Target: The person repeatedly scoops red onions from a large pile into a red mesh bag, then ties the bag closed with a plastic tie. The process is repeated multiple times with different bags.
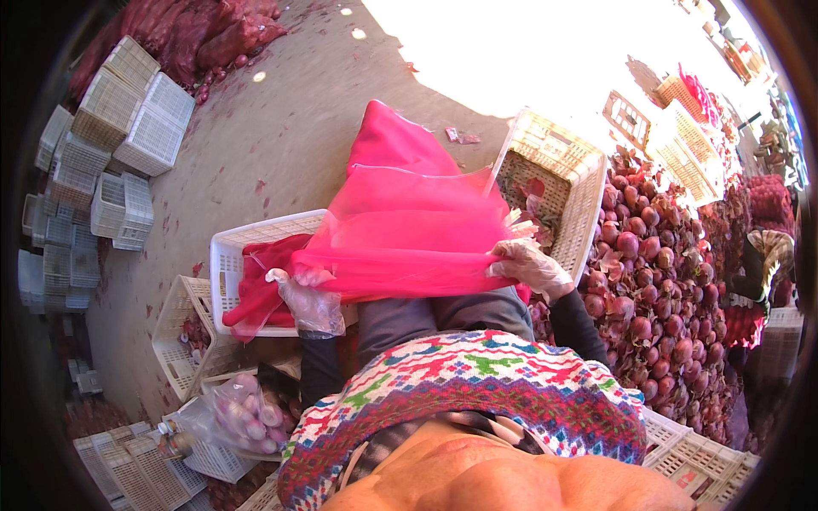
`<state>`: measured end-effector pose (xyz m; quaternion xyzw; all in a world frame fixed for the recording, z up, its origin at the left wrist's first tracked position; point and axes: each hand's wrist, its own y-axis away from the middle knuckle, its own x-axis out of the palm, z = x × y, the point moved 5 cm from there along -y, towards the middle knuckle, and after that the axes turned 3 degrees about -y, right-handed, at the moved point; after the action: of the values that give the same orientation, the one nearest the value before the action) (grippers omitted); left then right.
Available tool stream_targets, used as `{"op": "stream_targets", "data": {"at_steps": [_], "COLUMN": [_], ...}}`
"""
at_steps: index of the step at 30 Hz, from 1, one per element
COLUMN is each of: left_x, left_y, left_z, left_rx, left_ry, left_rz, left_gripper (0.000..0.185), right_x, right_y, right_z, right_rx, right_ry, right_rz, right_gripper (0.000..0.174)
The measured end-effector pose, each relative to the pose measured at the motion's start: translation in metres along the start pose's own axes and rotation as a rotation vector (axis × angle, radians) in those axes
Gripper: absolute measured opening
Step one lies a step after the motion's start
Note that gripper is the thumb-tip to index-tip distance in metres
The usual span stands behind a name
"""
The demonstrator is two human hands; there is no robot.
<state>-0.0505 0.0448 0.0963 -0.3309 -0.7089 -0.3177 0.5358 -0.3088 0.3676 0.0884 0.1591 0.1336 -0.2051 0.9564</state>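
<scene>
A bright pink mesh bag (409,220) is spread across my lap and reaches out over the floor in front of me. My right hand (530,265), in a clear plastic glove, pinches the bag's near edge at its right end. At the left end, my gloved left hand (310,300) has its fingers under the thin mesh, partly hidden, while the thumb stands apart. Between both hands the near edge runs almost straight. Darker red mesh bags (268,281) lie in a white plastic crate (220,281) beside my left hand.
Many red onions (658,287) are heaped to my right. An open cream crate (581,211) holds loose skins near my right hand. Stacked crates (105,115) and filled red sacks (211,32) stand at far left. A clear bag of onions (246,415) sits behind my left arm.
</scene>
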Motion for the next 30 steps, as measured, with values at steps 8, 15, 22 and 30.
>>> {"op": "stream_targets", "data": {"at_steps": [8, 15, 22, 30], "left_x": [-0.007, -0.056, -0.057, -0.002], "left_y": [0.004, -0.006, -0.008, 0.019], "left_z": [0.019, -0.016, -0.004, 0.018], "left_rx": [-0.017, 0.488, 0.125, -0.063], "left_ry": [-1.446, -0.795, -0.534, -0.434], "left_rz": [-0.002, -0.397, -0.394, 0.067], "left_gripper": [0.027, 0.026, 0.009, 0.036], "right_x": [-0.06, -0.001, -0.006, -0.041], "right_y": [-0.012, 0.0, 0.007, 0.008], "right_z": [-0.02, 0.024, 0.026, 0.017], "right_rx": [-0.261, 0.032, 0.071, -0.128], "right_ry": [-1.129, -0.363, -0.687, -1.209], "right_rz": [-0.45, 0.107, 0.115, -0.188], "right_gripper": [0.024, 0.022, 0.015, 0.016]}}
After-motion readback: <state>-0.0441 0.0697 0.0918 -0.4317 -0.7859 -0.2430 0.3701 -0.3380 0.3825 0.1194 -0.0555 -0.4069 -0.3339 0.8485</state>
